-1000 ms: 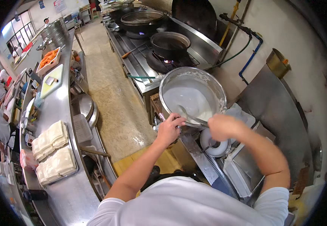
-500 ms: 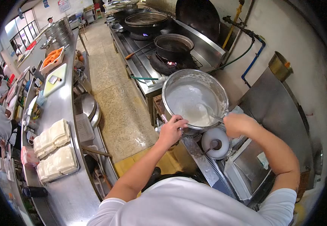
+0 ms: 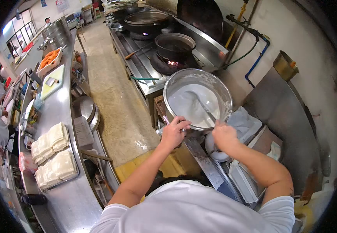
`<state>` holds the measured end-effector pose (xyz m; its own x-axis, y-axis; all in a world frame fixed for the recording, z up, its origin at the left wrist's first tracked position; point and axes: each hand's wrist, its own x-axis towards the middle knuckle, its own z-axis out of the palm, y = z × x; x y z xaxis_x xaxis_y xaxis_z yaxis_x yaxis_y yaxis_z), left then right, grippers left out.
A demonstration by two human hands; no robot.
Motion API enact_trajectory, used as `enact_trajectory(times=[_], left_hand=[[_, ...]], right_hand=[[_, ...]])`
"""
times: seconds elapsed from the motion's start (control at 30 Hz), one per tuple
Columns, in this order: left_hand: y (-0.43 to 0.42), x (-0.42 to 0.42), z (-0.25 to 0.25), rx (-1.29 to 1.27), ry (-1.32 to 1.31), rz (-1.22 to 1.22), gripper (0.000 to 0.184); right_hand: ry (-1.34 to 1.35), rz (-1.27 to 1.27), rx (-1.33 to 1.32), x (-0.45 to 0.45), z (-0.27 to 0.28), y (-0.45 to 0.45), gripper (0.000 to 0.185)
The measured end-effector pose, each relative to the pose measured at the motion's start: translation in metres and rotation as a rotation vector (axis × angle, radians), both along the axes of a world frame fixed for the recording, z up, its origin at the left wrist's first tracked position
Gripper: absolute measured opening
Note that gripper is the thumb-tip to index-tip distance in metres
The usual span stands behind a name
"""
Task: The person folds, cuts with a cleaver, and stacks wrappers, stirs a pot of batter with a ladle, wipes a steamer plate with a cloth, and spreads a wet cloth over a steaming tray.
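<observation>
A large steel bowl (image 3: pixel 228 87) holds a milky white liquid (image 3: pixel 190 112). My left hand (image 3: pixel 175 134) grips the bowl's near-left rim, fingers closed over the edge. In my right hand (image 3: pixel 225 136), closed in a fist at the near-right rim, is the handle of a metal ladle (image 3: pixel 204 107). The ladle slants across the bowl, and its head is partly sunk in the liquid. Right beside the bowl lies a crumpled whitish plastic sheet (image 3: pixel 243 122). A round white container (image 3: pixel 213 149) sits below my right hand, partly hidden by it.
Ahead, a steel stove carries a dark pot (image 3: pixel 175 46) over a lit burner and a large wok (image 3: pixel 146 22). On the left counter are trays of pale, flat slabs (image 3: pixel 55 169), a cutting board (image 3: pixel 53 88) and a carrot bin (image 3: pixel 50 62). People in white stand further left.
My right hand has moved left and slightly nearer my body, swinging the ladle so more of its handle shows across the bowl. My left hand stays on the rim. The view has shifted slightly.
</observation>
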<state>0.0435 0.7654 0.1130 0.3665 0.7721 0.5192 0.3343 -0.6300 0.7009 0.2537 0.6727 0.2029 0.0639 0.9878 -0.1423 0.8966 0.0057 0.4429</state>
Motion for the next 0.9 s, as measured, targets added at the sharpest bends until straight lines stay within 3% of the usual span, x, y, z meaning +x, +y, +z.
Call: enact_trajectory(times=[0.17,0.27,0.37,0.47,0.53,0.67,0.8,0.9], left_hand=[[-0.003,0.003,-0.004,-0.024,-0.019,0.007,0.027],[-0.003,0.003,-0.001,-0.033,-0.011,0.008,0.027],[-0.002,0.004,0.002,-0.064,0.020,0.010,0.028],[-0.001,0.005,-0.001,-0.076,-0.027,-0.002,0.028],[-0.001,0.006,-0.003,-0.082,-0.034,-0.009,0.030],[-0.002,0.000,0.003,-0.082,0.019,-0.021,0.031],[-0.004,-0.001,0.006,-0.076,0.035,-0.029,0.033],[-0.002,0.000,0.003,-0.064,0.012,-0.029,0.033]], right_hand=[[0.198,0.044,-0.225,0.036,0.066,0.002,0.021],[0.112,-0.068,-0.577,0.004,0.133,0.031,0.022],[0.080,-0.084,-0.741,-0.024,0.168,0.042,0.022],[0.251,0.049,-0.548,-0.040,0.155,0.027,0.020],[0.319,0.164,-0.313,-0.041,0.109,0.011,0.017],[0.147,0.071,-0.023,-0.032,0.021,0.000,0.019],[0.125,-0.008,-0.134,0.009,0.038,-0.003,0.016],[0.124,0.037,-0.334,0.013,0.088,0.002,0.018]])
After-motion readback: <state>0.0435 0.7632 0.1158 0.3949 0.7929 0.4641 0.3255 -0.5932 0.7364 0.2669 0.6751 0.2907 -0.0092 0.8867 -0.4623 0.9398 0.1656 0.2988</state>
